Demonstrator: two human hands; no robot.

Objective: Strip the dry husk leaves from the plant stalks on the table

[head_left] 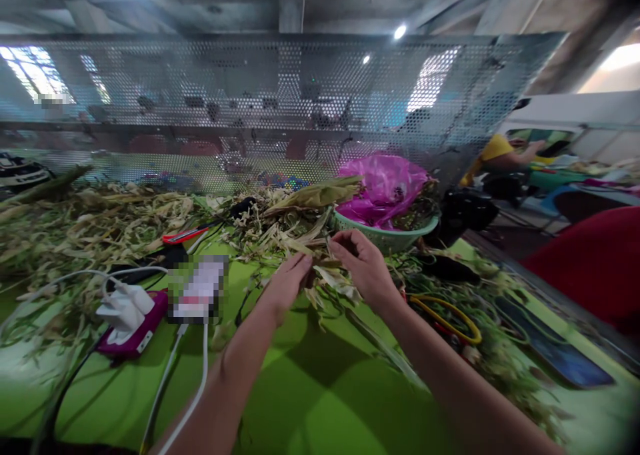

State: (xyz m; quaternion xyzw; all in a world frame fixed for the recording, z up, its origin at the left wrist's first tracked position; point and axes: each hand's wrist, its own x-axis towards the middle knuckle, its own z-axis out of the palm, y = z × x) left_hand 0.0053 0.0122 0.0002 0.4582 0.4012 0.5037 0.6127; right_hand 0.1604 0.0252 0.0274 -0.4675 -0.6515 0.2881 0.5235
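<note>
Over the green tabletop, my left hand [289, 283] is closed, its fingers together on a strip of dried corn husk [320, 263]. Close by on the right, my right hand [364, 267] pinches the husk between thumb and curled fingers; the exact grip is too small to make out. Pale husk pieces [343, 284] hang below and between the hands. Just beyond them lies a heap of dried husks [260, 238], topped by a long folded husk [320, 195]. A light green basket [387, 240] lined with a magenta plastic bag [383, 185] stands behind my right hand.
A purple power strip [150, 338] with white chargers [125, 312], a blurred-out device [200, 288] and cables lie left. Nearby is a red cutter [184, 235]. A yellow loop handle [450, 315] and dark phone [555, 342] lie right. A perforated metal screen [240, 108] borders the back.
</note>
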